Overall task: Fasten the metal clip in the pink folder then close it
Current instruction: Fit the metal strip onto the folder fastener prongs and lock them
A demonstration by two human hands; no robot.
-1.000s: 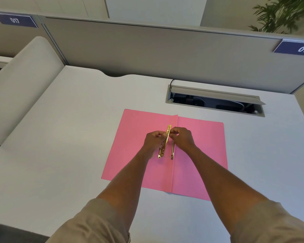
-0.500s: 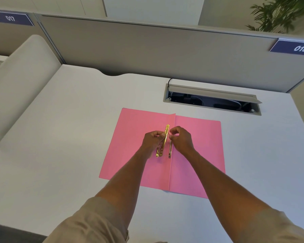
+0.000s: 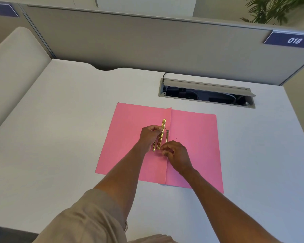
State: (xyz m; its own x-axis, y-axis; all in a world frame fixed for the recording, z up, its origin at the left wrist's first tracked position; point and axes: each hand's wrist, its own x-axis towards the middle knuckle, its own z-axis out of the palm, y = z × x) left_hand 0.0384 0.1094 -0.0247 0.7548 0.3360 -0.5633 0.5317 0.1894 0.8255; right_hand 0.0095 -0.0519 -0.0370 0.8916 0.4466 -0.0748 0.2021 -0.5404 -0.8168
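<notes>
While pink folder [image 3: 133, 137] lies open | hands [image 3: 150, 135] [image 3: 176, 155] pinch metal clip [image 3: 162, 133]

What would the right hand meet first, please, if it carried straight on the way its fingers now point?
Probably the near end of the metal clip: the right hand has its fingertips almost on it, though actual contact is unclear.

The right hand [image 3: 176, 153] has slid down to the near end of the metal clip [image 3: 162, 134].
</notes>
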